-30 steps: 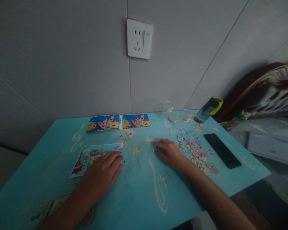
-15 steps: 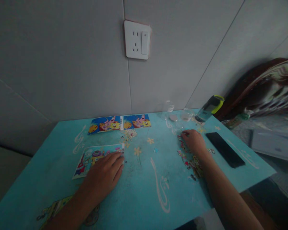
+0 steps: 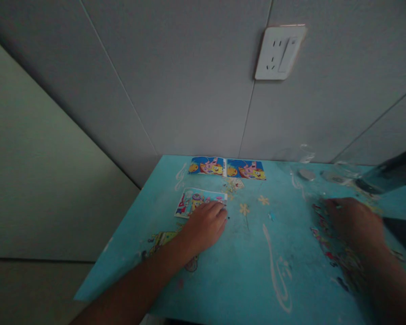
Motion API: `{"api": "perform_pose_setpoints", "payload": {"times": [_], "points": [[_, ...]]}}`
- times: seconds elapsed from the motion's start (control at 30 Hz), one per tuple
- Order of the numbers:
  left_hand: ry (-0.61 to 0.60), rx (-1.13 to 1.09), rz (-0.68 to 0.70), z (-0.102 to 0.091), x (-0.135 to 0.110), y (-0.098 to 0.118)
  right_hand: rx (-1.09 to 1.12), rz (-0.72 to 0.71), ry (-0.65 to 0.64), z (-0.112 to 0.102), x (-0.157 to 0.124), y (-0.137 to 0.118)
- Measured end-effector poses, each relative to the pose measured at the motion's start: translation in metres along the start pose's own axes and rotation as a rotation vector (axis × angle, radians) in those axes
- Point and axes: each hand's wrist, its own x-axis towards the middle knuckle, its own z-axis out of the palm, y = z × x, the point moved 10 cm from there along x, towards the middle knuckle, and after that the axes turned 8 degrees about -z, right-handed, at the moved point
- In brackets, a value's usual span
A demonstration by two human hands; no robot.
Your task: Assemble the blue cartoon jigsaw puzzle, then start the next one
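My left hand lies flat on the right part of a cartoon picture sheet, fingers stretched out and open. Under my left forearm, a yellow cartoon picture shows in part. On the right, my right hand is blurred, its fingers bent down and drawn together at the table. A small pale spot shows by the fingers, too unclear to name. Beside and below that hand lie several small colourful cut-out pieces, partly covered by the forearm.
Two blue cartoon cards lie at the table's back edge, with a small pale cut-out before them. Clear containers and a dark bottle stand at back right. A dark flat object lies right of my right hand. A socket is on the wall.
My view has turned to the left, so the table and everything on it sit further right. My left hand stays on the picture sheet. My right hand remains by the small pieces, now blurred.
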Motion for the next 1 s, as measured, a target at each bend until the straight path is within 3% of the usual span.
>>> {"api": "perform_pose_setpoints", "payload": {"times": [0.1, 0.3, 0.4, 0.5, 0.6, 0.73, 1.0], "points": [[0.009, -0.016, 0.003, -0.001, 0.0, 0.0, -0.052, -0.168, 0.005, -0.013, -0.002, -0.052], [0.021, -0.031, 0.013, -0.003, 0.001, 0.003, 0.059, -0.497, -0.038, -0.031, -0.032, -0.202], [0.022, -0.033, 0.012, -0.004, 0.001, 0.003, 0.236, -0.587, -0.141, -0.026, -0.046, -0.244], [0.022, -0.036, 0.011, -0.003, 0.0, 0.002, 0.575, -0.609, -0.302, -0.019, -0.052, -0.256], [0.021, -0.038, 0.015, -0.003, 0.0, 0.002, 0.761, -0.536, -0.31, -0.018, -0.045, -0.242], [0.026, -0.035, 0.011, -0.003, 0.001, 0.002, 0.79, -0.529, -0.238, -0.017, -0.04, -0.234], [0.037, -0.036, 0.015, -0.005, 0.001, 0.005, 0.664, -0.737, -0.232, -0.007, -0.055, -0.27]]}}
